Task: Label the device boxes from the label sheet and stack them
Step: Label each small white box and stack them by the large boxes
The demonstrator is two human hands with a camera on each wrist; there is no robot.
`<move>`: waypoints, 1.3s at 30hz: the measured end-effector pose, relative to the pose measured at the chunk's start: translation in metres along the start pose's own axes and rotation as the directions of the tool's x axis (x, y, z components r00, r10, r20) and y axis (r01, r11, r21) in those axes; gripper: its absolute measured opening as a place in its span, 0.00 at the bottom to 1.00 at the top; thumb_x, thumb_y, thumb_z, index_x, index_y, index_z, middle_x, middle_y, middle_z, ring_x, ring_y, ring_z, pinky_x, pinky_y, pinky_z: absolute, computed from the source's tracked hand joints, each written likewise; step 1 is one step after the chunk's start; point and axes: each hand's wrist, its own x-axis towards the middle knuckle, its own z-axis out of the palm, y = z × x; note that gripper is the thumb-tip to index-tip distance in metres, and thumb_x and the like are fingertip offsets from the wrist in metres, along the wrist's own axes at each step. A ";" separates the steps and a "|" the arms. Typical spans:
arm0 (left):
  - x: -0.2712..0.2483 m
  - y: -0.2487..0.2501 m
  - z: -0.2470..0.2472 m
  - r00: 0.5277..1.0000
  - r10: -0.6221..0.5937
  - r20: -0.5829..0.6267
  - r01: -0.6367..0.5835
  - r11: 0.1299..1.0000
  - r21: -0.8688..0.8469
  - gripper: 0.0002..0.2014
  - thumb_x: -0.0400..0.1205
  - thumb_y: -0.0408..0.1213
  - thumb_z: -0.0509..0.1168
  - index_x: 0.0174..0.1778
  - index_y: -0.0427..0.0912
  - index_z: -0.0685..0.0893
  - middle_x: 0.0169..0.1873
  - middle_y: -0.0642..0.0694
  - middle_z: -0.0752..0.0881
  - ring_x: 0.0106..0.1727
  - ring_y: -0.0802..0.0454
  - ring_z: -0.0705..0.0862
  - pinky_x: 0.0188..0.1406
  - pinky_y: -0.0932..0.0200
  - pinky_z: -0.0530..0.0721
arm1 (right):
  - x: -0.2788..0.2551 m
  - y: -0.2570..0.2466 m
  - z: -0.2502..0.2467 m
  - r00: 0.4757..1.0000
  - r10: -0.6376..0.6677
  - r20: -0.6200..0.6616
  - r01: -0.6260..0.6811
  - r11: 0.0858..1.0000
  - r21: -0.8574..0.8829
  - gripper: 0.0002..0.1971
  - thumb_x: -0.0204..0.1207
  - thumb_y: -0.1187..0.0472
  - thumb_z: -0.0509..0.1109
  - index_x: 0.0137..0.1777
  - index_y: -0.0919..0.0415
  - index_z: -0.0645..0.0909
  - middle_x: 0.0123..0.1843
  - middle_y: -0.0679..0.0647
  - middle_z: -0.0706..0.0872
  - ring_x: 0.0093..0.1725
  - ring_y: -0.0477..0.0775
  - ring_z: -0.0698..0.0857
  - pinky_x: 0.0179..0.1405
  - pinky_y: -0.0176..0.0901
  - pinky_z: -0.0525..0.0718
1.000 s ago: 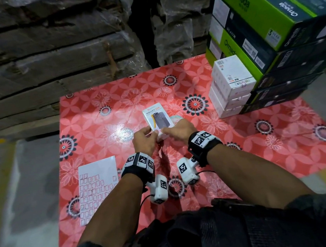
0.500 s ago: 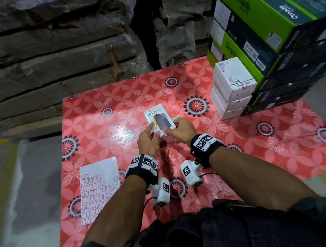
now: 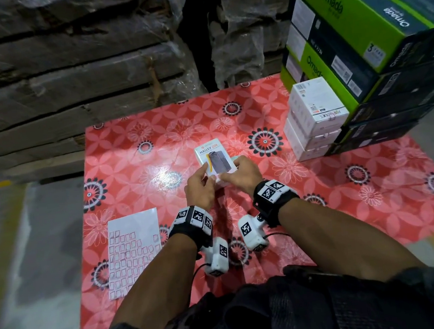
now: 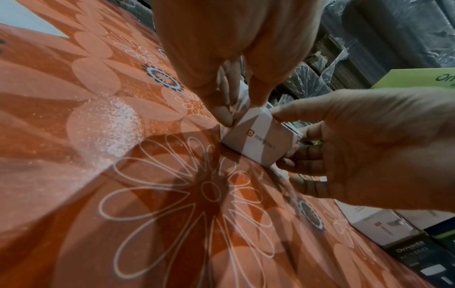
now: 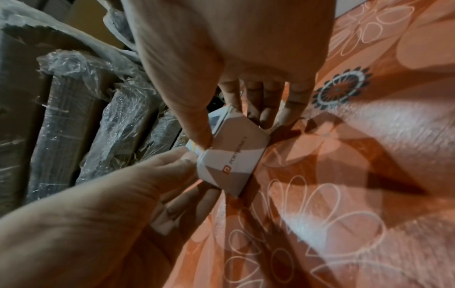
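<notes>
A small white device box (image 3: 213,157) printed "HALLEY 20K" lies on the red flowered tablecloth (image 3: 134,157), its near end raised between both hands. My right hand (image 3: 231,170) grips that end, thumb on top and fingers curled round the right side. My left hand (image 3: 207,172) pinches the near-left corner, thumb on the printed face. In the left wrist view the left hand (image 4: 240,109) and right hand (image 4: 280,136) hold the box (image 4: 256,144). The right wrist view shows the box (image 5: 234,157) likewise. The label sheet (image 3: 135,250) lies at the left.
A stack of three white device boxes (image 3: 313,118) stands at the right, against tall green and black Omada cartons (image 3: 357,29). Plastic-wrapped flat cartons (image 3: 65,73) are piled behind the table. Grey floor shows to the left of the table.
Both hands have stayed on the box. My left thumb has moved from the near edge up onto the printed face, and the hands have shifted slightly away from me.
</notes>
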 end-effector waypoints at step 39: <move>-0.009 0.032 -0.015 0.983 0.163 0.081 -0.169 0.983 0.071 0.26 0.79 0.29 0.69 0.75 0.41 0.75 0.68 0.44 0.81 0.62 0.47 0.83 0.63 0.54 0.80 | -0.018 -0.036 -0.034 0.992 -0.119 0.045 0.115 0.989 0.095 0.19 0.87 0.51 0.61 0.73 0.61 0.76 0.60 0.55 0.84 0.58 0.60 0.85 0.62 0.57 0.83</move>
